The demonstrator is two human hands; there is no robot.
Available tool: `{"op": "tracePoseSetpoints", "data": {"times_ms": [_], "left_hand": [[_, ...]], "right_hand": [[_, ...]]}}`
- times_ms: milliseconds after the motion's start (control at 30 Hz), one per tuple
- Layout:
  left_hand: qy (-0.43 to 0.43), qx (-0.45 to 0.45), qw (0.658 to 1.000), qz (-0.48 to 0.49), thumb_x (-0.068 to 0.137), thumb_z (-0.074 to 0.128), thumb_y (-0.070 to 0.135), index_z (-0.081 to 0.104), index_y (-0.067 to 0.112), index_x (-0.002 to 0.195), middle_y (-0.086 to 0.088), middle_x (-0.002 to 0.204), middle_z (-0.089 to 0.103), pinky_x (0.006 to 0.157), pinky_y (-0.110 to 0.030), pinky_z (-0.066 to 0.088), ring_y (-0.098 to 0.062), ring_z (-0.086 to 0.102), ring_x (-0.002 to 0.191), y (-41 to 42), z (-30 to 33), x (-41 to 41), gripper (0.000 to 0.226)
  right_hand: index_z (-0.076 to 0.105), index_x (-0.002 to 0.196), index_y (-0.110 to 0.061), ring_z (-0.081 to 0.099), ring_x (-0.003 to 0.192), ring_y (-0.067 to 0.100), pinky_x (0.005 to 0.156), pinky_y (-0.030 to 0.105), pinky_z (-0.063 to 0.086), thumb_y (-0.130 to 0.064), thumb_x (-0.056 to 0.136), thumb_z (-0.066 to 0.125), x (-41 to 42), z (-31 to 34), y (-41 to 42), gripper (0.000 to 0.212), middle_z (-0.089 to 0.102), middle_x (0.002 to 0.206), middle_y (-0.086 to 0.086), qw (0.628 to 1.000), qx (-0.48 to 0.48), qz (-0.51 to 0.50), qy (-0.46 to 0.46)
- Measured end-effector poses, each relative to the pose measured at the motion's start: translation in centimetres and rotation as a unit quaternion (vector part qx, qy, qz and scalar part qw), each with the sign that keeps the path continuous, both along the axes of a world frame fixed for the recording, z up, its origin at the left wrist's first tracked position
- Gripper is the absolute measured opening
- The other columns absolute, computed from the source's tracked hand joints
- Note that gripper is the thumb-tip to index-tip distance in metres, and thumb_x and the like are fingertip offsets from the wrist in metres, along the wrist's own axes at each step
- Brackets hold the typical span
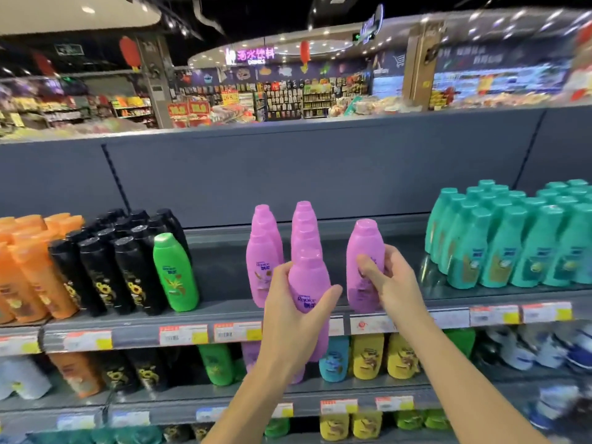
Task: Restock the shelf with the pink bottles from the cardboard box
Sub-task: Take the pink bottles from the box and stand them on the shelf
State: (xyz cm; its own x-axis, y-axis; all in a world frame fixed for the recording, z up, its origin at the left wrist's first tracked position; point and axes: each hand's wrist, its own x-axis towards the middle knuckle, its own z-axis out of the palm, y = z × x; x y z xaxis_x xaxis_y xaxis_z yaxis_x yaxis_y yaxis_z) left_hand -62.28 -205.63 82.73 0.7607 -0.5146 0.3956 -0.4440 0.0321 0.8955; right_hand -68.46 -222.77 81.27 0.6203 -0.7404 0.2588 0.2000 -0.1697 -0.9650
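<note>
My left hand point(290, 318) grips a pink bottle point(309, 277) held upright in front of the top shelf's front edge point(134, 338), its base below shelf level. My right hand point(389, 278) holds a second pink bottle point(363, 248) that stands at the shelf's front edge. Two rows of pink bottles stand on the shelf: one row point(262, 248) to the left, another point(304, 222) right behind the bottle in my left hand. The cardboard box is out of view.
A green bottle point(174, 274), black bottles point(109, 267) and orange bottles point(28, 270) stand left of the pink ones. Teal bottles point(512, 238) fill the right. Bare shelf lies between the pink and teal rows. Lower shelves hold mixed bottles.
</note>
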Motion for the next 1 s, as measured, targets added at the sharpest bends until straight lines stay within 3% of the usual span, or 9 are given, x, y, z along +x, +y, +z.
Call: {"op": "tracePoseSetpoints", "data": {"times_ms": [133, 233, 567, 767, 933, 1000], "left_hand": [[-0.025, -0.006, 1.0, 0.002, 0.077, 0.077, 0.041, 0.05, 0.031, 0.102, 0.009, 0.094, 0.055, 0.067, -0.012, 0.047, -0.005, 0.057, 0.08, -4.9, 1.0, -0.4, 0.038], [-0.012, -0.019, 1.0, 0.02, 0.075, 0.078, 0.042, 0.052, 0.031, 0.103, 0.004, 0.095, 0.059, 0.068, -0.017, 0.048, -0.008, 0.059, 0.08, -8.2, 1.0, -0.2, 0.04], [-0.007, -0.033, 0.996, 0.081, 0.076, 0.078, 0.039, 0.055, 0.026, 0.108, 0.0, 0.101, 0.062, 0.072, -0.017, 0.049, -0.009, 0.062, 0.086, -13.0, 0.5, 1.3, 0.041], [-0.028, -0.04, 0.992, 0.113, 0.078, 0.078, 0.033, 0.051, 0.031, 0.116, 0.005, 0.107, 0.061, 0.074, -0.008, 0.048, -0.004, 0.062, 0.094, -13.8, -0.2, 1.9, 0.046], [-0.062, -0.008, 0.99, 0.128, 0.081, 0.076, 0.027, 0.041, 0.027, 0.135, 0.008, 0.126, 0.053, 0.096, -0.021, 0.048, -0.007, 0.053, 0.115, -14.4, -1.5, 2.1, 0.064], [-0.056, 0.001, 0.99, 0.127, 0.082, 0.075, 0.025, 0.039, 0.026, 0.137, 0.008, 0.129, 0.05, 0.095, -0.015, 0.045, -0.006, 0.05, 0.118, -14.7, -1.9, 2.1, 0.065]], "right_hand": [[0.055, 0.108, -0.032, 0.066, 0.088, 0.015, 0.06, 0.017, 0.051, -0.033, 0.085, 0.068, -0.2, -0.1, -4.1, 0.026, 0.067, 0.103, 0.001, 1.0, 0.003, 0.008, -0.002], [0.055, 0.11, -0.029, 0.068, 0.089, 0.017, 0.06, 0.018, 0.053, -0.035, 0.084, 0.068, 0.3, -1.1, -6.5, 0.029, 0.068, 0.104, 0.004, 1.0, 0.013, 0.02, 0.008], [0.058, 0.111, -0.029, 0.068, 0.096, 0.022, 0.082, 0.038, 0.058, -0.044, 0.082, 0.068, 1.1, -4.2, -9.4, 0.034, 0.068, 0.102, 0.004, 0.996, 0.008, 0.089, 0.002], [0.052, 0.115, -0.033, 0.067, 0.097, 0.013, 0.076, 0.028, 0.058, -0.047, 0.082, 0.065, 1.4, -4.1, -8.7, 0.038, 0.065, 0.106, -0.002, 0.997, -0.003, 0.073, 0.01], [0.048, 0.115, -0.037, 0.064, 0.098, 0.009, 0.069, 0.018, 0.055, -0.039, 0.086, 0.064, 1.3, -3.9, -8.3, 0.033, 0.061, 0.108, -0.007, 0.999, -0.023, 0.036, 0.009], [0.048, 0.113, -0.038, 0.064, 0.098, 0.008, 0.068, 0.018, 0.055, -0.038, 0.086, 0.064, 1.2, -3.8, -8.2, 0.032, 0.061, 0.108, -0.008, 0.999, -0.03, 0.031, 0.013]]}}
